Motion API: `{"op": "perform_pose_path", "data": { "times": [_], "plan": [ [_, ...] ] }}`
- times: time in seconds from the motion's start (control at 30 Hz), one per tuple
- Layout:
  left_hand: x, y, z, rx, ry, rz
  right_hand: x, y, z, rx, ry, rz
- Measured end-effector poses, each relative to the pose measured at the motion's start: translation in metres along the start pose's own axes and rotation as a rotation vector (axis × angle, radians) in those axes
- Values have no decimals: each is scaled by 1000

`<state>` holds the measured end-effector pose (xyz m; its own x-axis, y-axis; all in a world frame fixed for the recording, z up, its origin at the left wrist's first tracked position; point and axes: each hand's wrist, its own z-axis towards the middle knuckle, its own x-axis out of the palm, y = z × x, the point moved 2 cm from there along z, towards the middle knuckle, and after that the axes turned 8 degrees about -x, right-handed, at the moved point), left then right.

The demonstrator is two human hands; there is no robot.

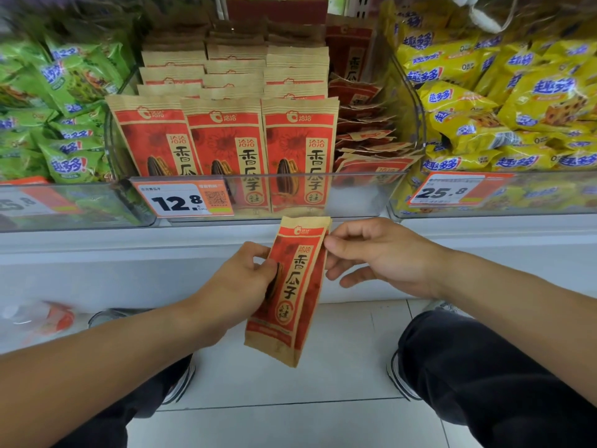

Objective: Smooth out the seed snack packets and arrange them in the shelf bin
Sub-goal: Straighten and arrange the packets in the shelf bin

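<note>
I hold one red and tan seed packet (292,286) upright in front of the shelf, below the bin. My left hand (244,279) grips its left edge at mid height, thumb on the front. My right hand (378,257) pinches its upper right edge. The clear shelf bin (361,189) above holds three upright rows of the same packets (226,137), faces forward. At the bin's right side several more packets (368,147) lie in a loose flat pile.
Green snack bags (64,124) fill the bin to the left and yellow snack bags (504,108) the bin to the right. Price tags (184,198) hang on the bin fronts. A white shelf ledge (129,253) runs below. My knees and shoes are over the tiled floor.
</note>
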<state>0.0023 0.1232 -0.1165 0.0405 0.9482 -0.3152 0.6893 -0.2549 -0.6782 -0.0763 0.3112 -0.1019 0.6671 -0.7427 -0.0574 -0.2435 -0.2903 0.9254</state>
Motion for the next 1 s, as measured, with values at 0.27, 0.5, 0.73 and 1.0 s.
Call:
{"op": "perform_pose_path", "data": {
  "times": [0.27, 0.5, 0.73, 1.0],
  "plan": [
    [2, -7, -5, 347, -242, 118, 13, 3, -2, -99, 38, -86],
    [4, -10, -6, 487, -131, 236, 20, 4, -3, -91, 33, -146],
    [6, -8, -4, 284, -56, 52, 26, 5, -6, -194, 7, -516],
    [1, -11, -1, 79, -16, -156, 32, -9, -17, 98, 360, -913]
  ]
}}
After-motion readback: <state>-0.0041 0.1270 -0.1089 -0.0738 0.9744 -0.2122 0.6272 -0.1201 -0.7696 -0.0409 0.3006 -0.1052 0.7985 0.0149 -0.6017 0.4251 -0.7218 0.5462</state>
